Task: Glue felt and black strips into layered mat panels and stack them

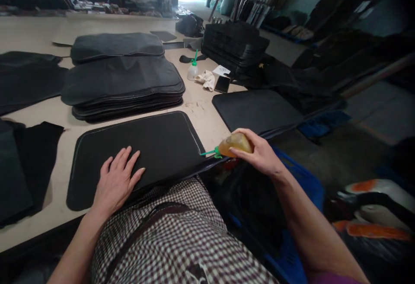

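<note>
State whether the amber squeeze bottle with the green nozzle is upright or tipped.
Tipped: the right hand holds the amber squeeze bottle sideways, its thin green nozzle pointing left, at the edge of the flat black panel.

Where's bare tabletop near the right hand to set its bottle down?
Bare tabletop lies between the front panel and the right panel; a strip also separates the front panel from the dark pieces at left. It is crowded around the standing bottle, cloth and panel stack.
</note>
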Demonstrator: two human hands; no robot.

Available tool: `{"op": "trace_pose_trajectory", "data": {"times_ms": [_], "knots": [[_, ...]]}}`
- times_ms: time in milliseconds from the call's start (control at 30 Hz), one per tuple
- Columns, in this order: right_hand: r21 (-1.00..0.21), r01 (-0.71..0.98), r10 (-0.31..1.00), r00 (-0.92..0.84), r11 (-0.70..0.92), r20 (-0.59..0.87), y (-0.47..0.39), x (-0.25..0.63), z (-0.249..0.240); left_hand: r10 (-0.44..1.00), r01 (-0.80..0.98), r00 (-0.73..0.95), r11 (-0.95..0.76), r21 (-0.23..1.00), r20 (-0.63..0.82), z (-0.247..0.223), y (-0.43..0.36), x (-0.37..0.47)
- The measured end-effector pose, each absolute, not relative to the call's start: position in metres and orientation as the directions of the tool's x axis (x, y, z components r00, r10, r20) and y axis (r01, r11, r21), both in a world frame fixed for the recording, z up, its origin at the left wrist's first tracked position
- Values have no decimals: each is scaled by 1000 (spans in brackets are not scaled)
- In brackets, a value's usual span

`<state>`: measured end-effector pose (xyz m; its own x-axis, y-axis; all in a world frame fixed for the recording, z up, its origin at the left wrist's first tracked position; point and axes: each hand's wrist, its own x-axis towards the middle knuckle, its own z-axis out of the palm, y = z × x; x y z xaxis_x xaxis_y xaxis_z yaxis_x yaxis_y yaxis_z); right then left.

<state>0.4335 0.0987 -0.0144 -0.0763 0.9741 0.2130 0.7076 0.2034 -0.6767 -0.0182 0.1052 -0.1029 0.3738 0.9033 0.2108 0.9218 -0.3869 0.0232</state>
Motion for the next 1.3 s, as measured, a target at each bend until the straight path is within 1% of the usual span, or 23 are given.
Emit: {"op": "trace_pose_trajectory", "data": {"times_ms": [167, 267, 333, 433, 500, 533, 600, 667, 767, 833, 933, 1100, 1233, 1300], "knots": [[-779, 615, 989, -8, 123, 149, 73, 421, -35, 908, 919, 368, -388, 72, 199, -102, 104, -19], [-831, 541, 991, -35, 129, 130, 69, 399, -49, 915, 908, 356, -387, 163, 187, -102, 106, -22], [-847, 508, 988, -78, 155, 134, 70, 378, -56, 930, 891, 323, -362, 274, 178, -101, 107, -25], [-850, 479, 974, -163, 218, 157, 75, 341, -62, 956, 805, 221, -291, 516, 195, -96, 106, -33], [-855, 440, 955, -231, 274, 187, 80, 315, -64, 966, 697, 112, -244, 674, 233, -90, 103, -41], [-859, 414, 942, -266, 302, 203, 83, 301, -64, 965, 643, 46, -225, 732, 256, -86, 102, -45], [-861, 368, 915, -330, 352, 233, 90, 275, -65, 944, 554, -102, -209, 806, 315, -80, 99, -57], [-850, 341, 884, -387, 401, 262, 96, 248, -65, 892, 491, -240, -229, 840, 383, -75, 96, -71], [-816, 315, 829, -465, 484, 311, 104, 209, -62, 803, 418, -374, -301, 857, 464, -70, 89, -92], [-798, 283, 787, -512, 532, 343, 108, 182, -60, 753, 393, -441, -327, 859, 488, -67, 82, -105], [-783, 227, 734, -563, 579, 380, 112, 146, -58, 682, 382, -545, -314, 869, 487, -62, 69, -120], [-731, 210, 683, -583, 649, 439, 120, 105, -62, 610, 367, -636, -300, 881, 473, -56, 50, -132], [-694, 246, 686, -553, 676, 472, 121, 97, -66, 585, 354, -670, -289, 889, 457, -55, 46, -133], [-697, 249, 686, -563, 673, 461, 121, 97, -65, 586, 357, -674, -275, 893, 450, -57, 46, -133]]}}
